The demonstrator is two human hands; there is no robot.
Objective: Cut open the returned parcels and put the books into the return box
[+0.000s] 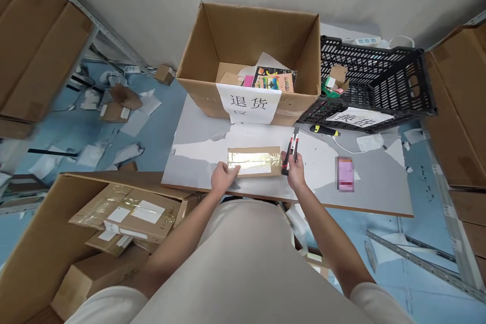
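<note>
A small taped cardboard box [255, 168] with a white label lies on the table near its front edge. My left hand [224, 177] grips its left end, thumb on top. In my right hand [296, 172] is a red and black utility knife [291, 149], its blade pointing away from me. That hand is beside the box's right end; whether its fingers touch the box I cannot tell.
Behind stands a large open carton [207, 96] holding several packages, and right of it a black plastic crate [398, 111]. A yellow-black tool [325, 130] and a pink blurred item [345, 174] lie on the table [315, 190]. At my left, a big carton [38, 202] holds several boxes.
</note>
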